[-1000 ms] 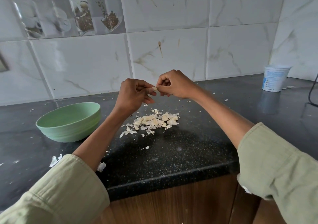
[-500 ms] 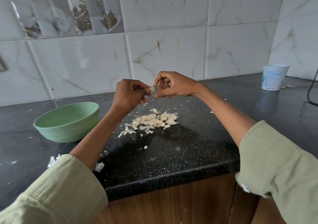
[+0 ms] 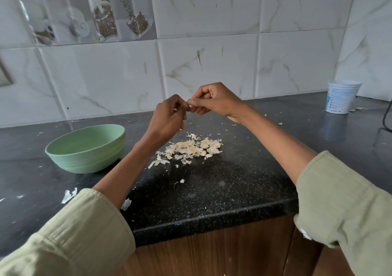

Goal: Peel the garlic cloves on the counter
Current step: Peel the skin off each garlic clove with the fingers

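Two hands, left hand (image 3: 169,116) and right hand (image 3: 214,101), pinched one garlic clove (image 3: 190,106) above the surface (image 3: 212,190). One garlic pile (image 3: 193,147) lay centrally, one green bowl (image 3: 86,148) left, one white tub (image 3: 341,97) far right; the near edge stayed open.

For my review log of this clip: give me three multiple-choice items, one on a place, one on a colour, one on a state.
1. Where is the bowl relative to the garlic pile?
A. camera-left
B. camera-right
C. on top of it

2. What colour is the bowl?
A. red
B. pale green
C. black

3. What are the hands doing?
A. lying flat on the counter
B. both pinching one garlic clove in the air
C. lifting the bowl

Key: 1 A, the bowl sits camera-left of the pile; 2 B, its wall is pale green; 3 B, left hand and right hand meet at the clove above the counter.
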